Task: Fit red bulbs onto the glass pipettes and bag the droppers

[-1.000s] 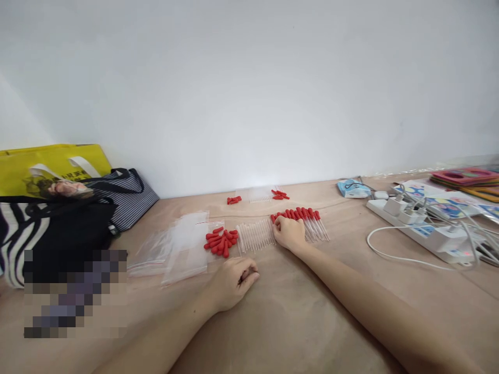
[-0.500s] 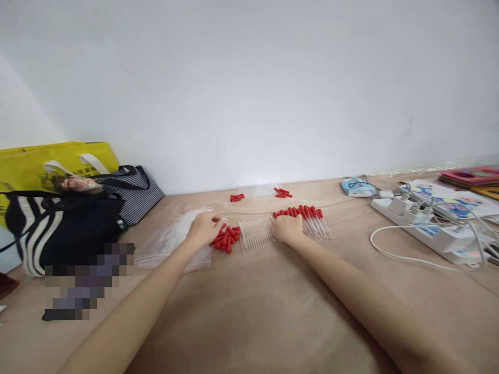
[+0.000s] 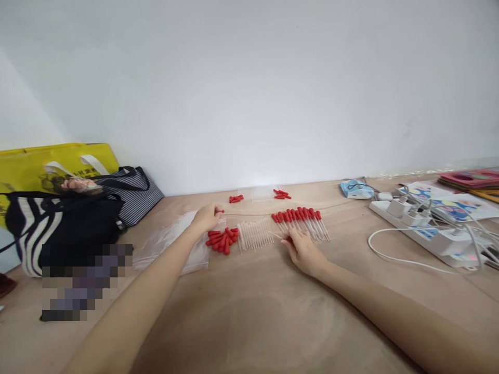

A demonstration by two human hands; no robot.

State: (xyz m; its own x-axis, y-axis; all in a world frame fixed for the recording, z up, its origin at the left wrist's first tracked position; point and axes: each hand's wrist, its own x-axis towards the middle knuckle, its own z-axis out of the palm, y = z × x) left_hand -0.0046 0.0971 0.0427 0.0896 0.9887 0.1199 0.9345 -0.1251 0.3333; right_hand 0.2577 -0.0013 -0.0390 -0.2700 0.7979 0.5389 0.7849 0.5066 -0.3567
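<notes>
Several red rubber bulbs (image 3: 223, 241) lie in a loose pile on the wooden table. Just above the pile, my left hand (image 3: 206, 217) pinches a red bulb (image 3: 222, 211) at its fingertips. Thin clear tubes (image 3: 255, 235) form a row to the right of the pile. My right hand (image 3: 304, 252) holds one thin tube (image 3: 276, 236) between thumb and fingers, its end pointing left. Beyond that hand lies a row of tubes topped with red bulbs (image 3: 300, 214). Clear plastic bags (image 3: 167, 241) lie beneath and left of my left hand.
Farther back are small red bulb groups (image 3: 236, 199) (image 3: 282, 194). A white power strip (image 3: 421, 228) with cables and a blue mask (image 3: 356, 189) are on the right. A black bag (image 3: 78, 228) and a yellow bag (image 3: 97, 156) stand at the left.
My right hand has moved right and toward me, and a thin tube now shows in its fingers. My left hand has risen slightly off the pile with a red bulb.
</notes>
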